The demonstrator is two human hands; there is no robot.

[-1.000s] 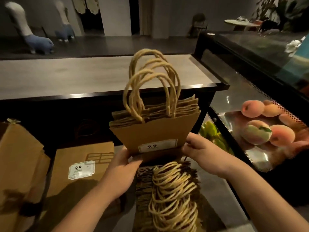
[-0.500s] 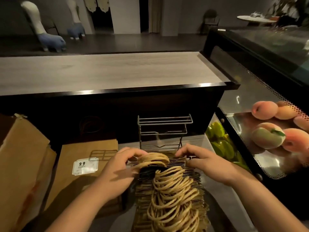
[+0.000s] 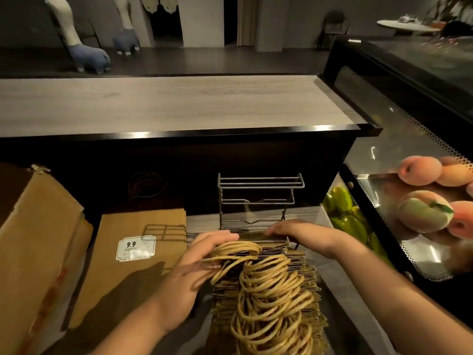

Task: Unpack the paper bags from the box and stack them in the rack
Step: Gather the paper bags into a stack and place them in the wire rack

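Note:
A long row of folded brown paper bags (image 3: pixel 302 267) with twisted rope handles (image 3: pixel 271 293) fills the wire rack (image 3: pixel 258 190) on the low shelf. My left hand (image 3: pixel 202 254) lies on the left side of the row, its fingers straight over the farthest handles. My right hand (image 3: pixel 294 230) presses flat on the top edges of the farthest bags, near the rack's upright back. The open cardboard box (image 3: pixel 33 226) stands at the left.
A large brown bag with a 9.9 price label (image 3: pixel 135 247) lies flat between box and rack. A counter (image 3: pixel 179 103) spans the back. At right, a display case (image 3: pixel 409 162) holds peaches (image 3: pixel 422 213) and green fruit (image 3: pixel 343 208).
A bundle of bags held up in both hands a second ago has gone down into the rack's far end. Both hands now press it in place.

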